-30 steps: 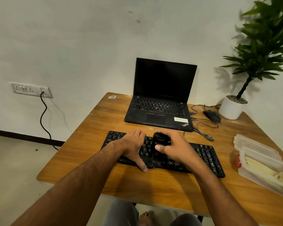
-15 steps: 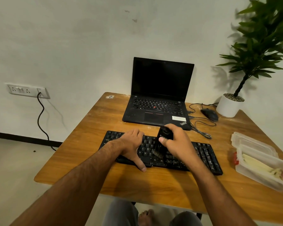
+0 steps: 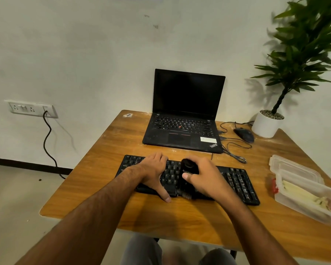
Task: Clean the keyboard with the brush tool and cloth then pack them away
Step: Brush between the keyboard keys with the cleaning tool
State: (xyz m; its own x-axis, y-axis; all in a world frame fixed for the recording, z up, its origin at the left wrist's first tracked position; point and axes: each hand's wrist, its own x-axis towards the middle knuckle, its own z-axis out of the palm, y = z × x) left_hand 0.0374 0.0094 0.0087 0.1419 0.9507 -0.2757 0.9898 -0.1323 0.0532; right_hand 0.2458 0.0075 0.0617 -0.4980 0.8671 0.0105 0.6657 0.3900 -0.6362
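Observation:
A black keyboard lies across the front of the wooden table. My right hand grips a black brush tool upright over the keyboard's middle, and its bristles touch the keys at the near edge. My left hand rests flat on the keyboard's left half, thumb hooked over the front edge, fingers spread. A pale yellow cloth lies inside a clear plastic container at the right.
An open black laptop stands behind the keyboard. A mouse with loose cables and a potted plant sit at the back right. The container's lid lies behind it. My knees show under the table's near edge.
The brush has swept from the keyboard's far rows down toward its near edge. My left hand stays pressed on the keyboard.

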